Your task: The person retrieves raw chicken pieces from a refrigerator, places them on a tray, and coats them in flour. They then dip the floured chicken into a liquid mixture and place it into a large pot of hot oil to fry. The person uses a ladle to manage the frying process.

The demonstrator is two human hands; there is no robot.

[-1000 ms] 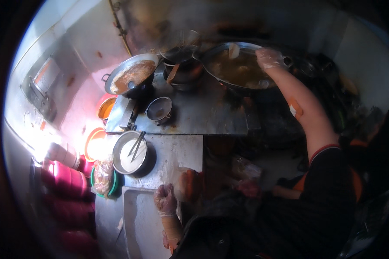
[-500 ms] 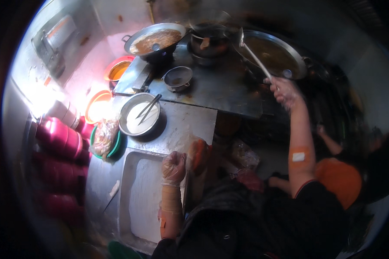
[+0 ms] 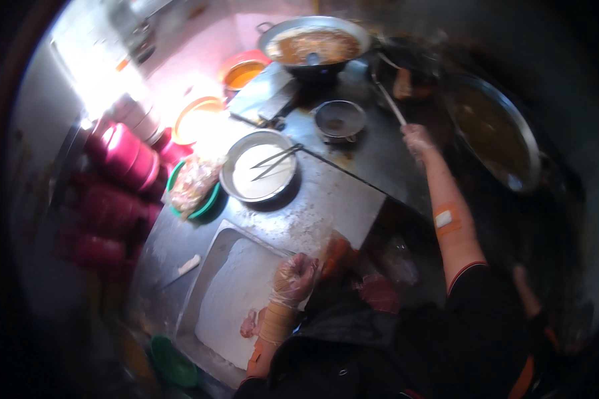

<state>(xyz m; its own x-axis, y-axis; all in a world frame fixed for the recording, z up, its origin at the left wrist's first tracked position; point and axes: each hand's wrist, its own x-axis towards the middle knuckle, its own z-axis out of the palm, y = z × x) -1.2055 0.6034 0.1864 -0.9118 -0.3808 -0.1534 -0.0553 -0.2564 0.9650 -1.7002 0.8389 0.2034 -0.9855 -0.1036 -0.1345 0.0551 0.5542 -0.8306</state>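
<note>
My right hand (image 3: 419, 141), in a clear plastic glove, grips the pale handle of a long-handled utensil (image 3: 390, 101). Its far end lies at the dark pot (image 3: 379, 100) beyond the steel counter; motion and shadow blur the head's shape. My left hand (image 3: 296, 276), also gloved, is curled closed at the right rim of a rectangular steel tray (image 3: 209, 256) of white powder. Whatever it may hold is hidden. A pinkish piece of raw meat (image 3: 249, 324) lies on the powder beside my left wrist.
Woks of brown oil stand at the back (image 3: 313, 43) and right (image 3: 489, 126); the back one is foaming. A strainer bowl (image 3: 339, 121), a bowl of white liquid (image 3: 263, 163) with tongs (image 3: 276, 161), a green basin (image 3: 193, 189) and a knife (image 3: 188, 265) are nearby.
My right hand has carried the utensil from the right wok leftward to the dark pot. My left hand stays closed by the tray. The whole view has turned.
</note>
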